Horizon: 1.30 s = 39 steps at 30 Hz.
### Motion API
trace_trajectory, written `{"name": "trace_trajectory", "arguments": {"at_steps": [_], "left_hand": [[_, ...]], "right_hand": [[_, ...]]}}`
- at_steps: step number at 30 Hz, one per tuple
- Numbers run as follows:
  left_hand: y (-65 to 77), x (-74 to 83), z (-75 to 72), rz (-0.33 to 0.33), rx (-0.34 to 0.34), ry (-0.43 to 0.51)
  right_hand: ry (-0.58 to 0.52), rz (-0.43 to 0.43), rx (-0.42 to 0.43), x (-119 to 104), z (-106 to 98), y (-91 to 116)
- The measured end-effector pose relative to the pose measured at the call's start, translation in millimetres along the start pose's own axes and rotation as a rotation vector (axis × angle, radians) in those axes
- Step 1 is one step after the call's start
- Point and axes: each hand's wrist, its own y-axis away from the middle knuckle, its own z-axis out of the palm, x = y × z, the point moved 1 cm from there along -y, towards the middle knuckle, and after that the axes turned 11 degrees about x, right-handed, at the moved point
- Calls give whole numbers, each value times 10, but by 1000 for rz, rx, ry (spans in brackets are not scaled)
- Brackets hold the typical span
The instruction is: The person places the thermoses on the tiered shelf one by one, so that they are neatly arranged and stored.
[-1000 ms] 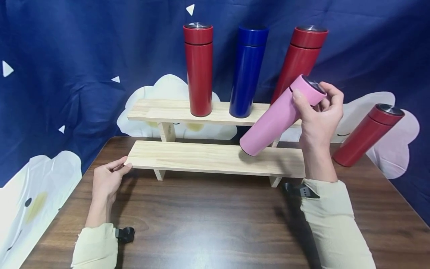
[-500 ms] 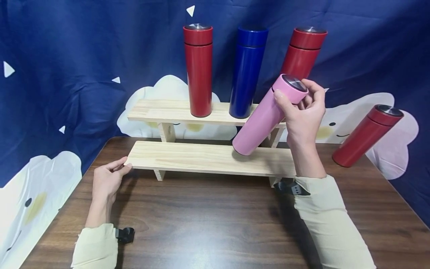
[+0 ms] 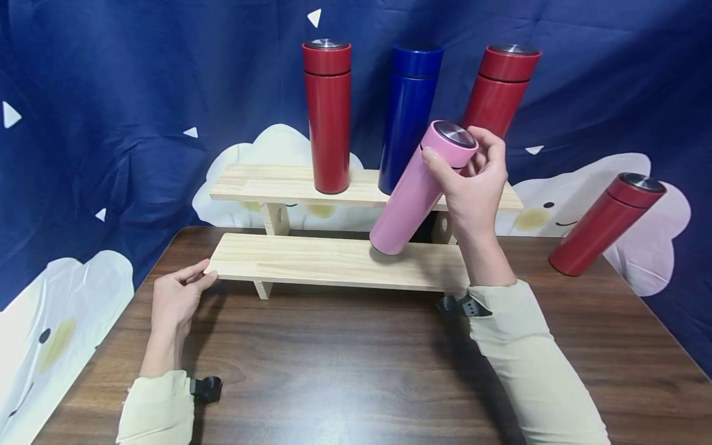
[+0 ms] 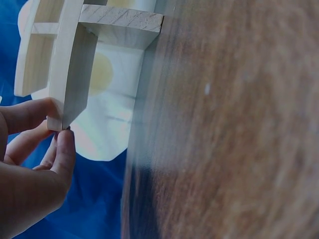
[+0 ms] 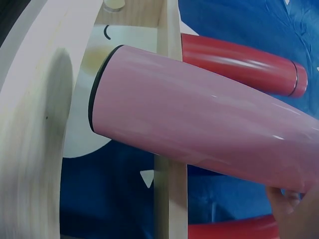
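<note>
My right hand (image 3: 478,191) grips a pink thermos bottle (image 3: 411,191) near its lid, thumb on the near side. The bottle leans, its lid toward the upper right and its base above the lower board of a two-tier wooden shelf (image 3: 300,256). In the right wrist view, the base of the pink thermos bottle (image 5: 199,114) is apart from the lower board (image 5: 30,149), which bears its shadow. At the shelf's left end, my left hand (image 3: 175,300) pinches the lower board's corner; the left wrist view shows thumb and fingers on the board (image 4: 62,84).
On the upper board stand a red thermos (image 3: 328,123), a blue thermos (image 3: 411,111) partly behind the pink one, and a red thermos (image 3: 497,93) partly hidden by my right hand. Another red thermos (image 3: 603,225) stands on the wooden table (image 3: 334,371) at right.
My right hand has carried the pink thermos leftward along the shelf, and it tilts less than before. The left hand keeps its place on the board's corner.
</note>
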Motion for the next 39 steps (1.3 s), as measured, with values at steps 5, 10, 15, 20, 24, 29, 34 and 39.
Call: {"name": "trace_trajectory", "arguments": {"at_steps": [5,10,15,20,24,29,34,39], "left_hand": [[-2,-11,-5,-1,-4,0],[-11,-20,-10,2,2,17],[-10,-23,-11,4,8,9],[-10,-11,-3,5,2,7],[-13,-3,-1,-2,-2,8],[-15,-5,-13,10,4,28],[-12,-10,-20,9,1,33],[-15,-5,-13,4,-6,27]], "right_hand": [[15,25,-26,21,85,47],[21,43,-34,60,162,86],[51,70,-43,109,218,133],[99,47,-73,146,264,173],[119,42,-85,161,294,204],[134,30,-100,191,337,240],[142,13,-133,231,381,286],[101,6,-157,244,424,333]]}}
